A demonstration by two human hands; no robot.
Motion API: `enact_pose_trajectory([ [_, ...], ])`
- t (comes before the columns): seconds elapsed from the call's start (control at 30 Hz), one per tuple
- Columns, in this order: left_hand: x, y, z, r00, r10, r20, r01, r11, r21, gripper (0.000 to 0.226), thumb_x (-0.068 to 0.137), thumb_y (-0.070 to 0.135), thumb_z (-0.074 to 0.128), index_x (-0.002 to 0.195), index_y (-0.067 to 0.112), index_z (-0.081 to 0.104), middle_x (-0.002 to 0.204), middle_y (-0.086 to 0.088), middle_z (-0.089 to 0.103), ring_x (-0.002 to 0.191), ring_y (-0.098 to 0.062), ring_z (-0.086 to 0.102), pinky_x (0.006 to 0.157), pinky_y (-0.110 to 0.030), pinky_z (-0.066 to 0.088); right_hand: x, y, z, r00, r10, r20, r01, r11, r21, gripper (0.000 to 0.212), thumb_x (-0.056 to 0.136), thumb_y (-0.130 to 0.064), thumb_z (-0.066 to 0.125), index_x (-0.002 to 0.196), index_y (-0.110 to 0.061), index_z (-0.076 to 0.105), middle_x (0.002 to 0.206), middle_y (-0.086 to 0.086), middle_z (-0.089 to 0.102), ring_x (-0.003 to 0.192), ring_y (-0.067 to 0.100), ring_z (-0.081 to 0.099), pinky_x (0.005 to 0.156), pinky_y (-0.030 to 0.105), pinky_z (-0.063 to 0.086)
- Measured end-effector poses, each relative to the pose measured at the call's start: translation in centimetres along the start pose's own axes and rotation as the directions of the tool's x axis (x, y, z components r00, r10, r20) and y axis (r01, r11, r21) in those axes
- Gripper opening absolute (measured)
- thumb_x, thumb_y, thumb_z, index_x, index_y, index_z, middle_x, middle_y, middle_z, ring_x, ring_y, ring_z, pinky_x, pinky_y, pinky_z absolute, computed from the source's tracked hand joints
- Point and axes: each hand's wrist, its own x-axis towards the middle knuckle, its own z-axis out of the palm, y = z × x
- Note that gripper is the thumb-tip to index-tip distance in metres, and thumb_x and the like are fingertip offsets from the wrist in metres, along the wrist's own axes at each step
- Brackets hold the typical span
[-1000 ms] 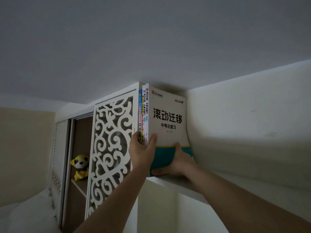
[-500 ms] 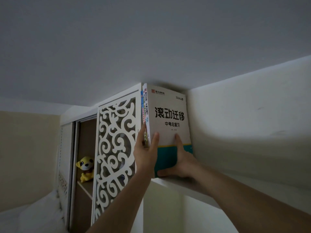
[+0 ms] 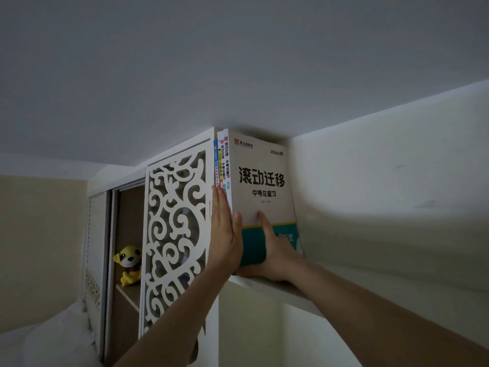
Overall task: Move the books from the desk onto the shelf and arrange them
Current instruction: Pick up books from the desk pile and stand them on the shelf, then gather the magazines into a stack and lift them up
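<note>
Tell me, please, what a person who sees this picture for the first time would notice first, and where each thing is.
The eye goes first to the upright books on a high white shelf just under the ceiling, the outer cover in bold black characters. The left hand presses flat against their spines while the right hand holds the outer cover low down. To the left stand a white carved scroll panel and, in the open cabinet beyond it, a yellow plush toy.

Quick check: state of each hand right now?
Left hand: open, fingers straight, flat against the book spines.
Right hand: open, pressing the outermost book cover.
</note>
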Motion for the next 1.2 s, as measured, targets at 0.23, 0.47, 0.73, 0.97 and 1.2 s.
enact_pose_trajectory([
  [0.23,-1.6,0.3,-2.5,0.978,0.057,0.198,-0.073,0.995,0.072,0.064,0.104,0.034,0.028,0.153,0.027,-0.012,0.16,0.017,-0.021,0.147,0.001,-0.015,0.123,-0.034,0.01,-0.7,-0.4,0.3,1.0,-0.021,-0.011,0.021,1.0,0.007,0.133,0.066,-0.049,0.084,0.149,-0.042,-0.02,0.153,0.009,0.032,0.135,0.027,0.04,0.113,0.044,0.036],
  [0.47,-2.3,-0.9,-3.6,0.954,0.015,0.299,-0.059,0.989,0.137,0.069,0.102,0.036,0.035,0.145,0.048,-0.018,0.157,0.027,-0.019,0.147,0.001,-0.009,0.122,-0.045,0.02,-1.5,-0.9,-0.3,0.999,-0.03,-0.014,0.03,1.0,0.009,0.115,0.076,-0.04,0.081,0.155,-0.033,-0.003,0.149,0.003,0.041,0.133,0.023,0.043,0.112,0.039,0.037],
  [0.73,-2.4,1.9,-6.0,0.954,-0.109,0.279,0.08,0.99,0.114,0.066,0.099,0.014,0.048,0.154,0.031,0.014,0.161,0.006,0.017,0.148,-0.014,0.016,0.117,-0.04,0.032,-2.9,-1.9,-0.7,0.982,0.074,-0.172,-0.031,0.97,0.24,0.07,0.086,-0.031,0.072,0.147,-0.023,0.037,0.143,0.0,0.047,0.129,0.019,0.046,0.106,0.032,0.041],
  [0.97,-12.7,10.9,-8.9,0.913,-0.17,0.37,0.103,0.976,0.194,0.019,0.09,0.019,0.062,0.091,0.037,0.057,0.079,0.018,0.064,0.075,0.001,0.063,0.065,-0.016,0.052,-15.3,-3.3,-0.4,0.943,-0.23,-0.239,0.284,0.933,0.222,0.002,0.087,-0.017,0.069,0.087,-0.019,0.068,0.081,-0.006,0.071,0.069,0.005,0.068,0.064,0.017,0.053],
  [1.2,-31.7,19.6,1.9,0.359,-0.085,0.929,0.097,0.994,0.053,0.008,0.087,0.027,0.063,0.091,0.03,0.069,0.078,0.016,0.07,0.071,-0.005,0.068,0.075,-0.026,0.054,-41.3,10.9,-2.7,0.966,0.233,0.116,-0.217,0.967,-0.131,0.011,0.09,-0.024,0.068,0.098,-0.02,0.075,0.093,-0.01,0.073,0.08,0.003,0.066,0.076,0.016,0.053],
])
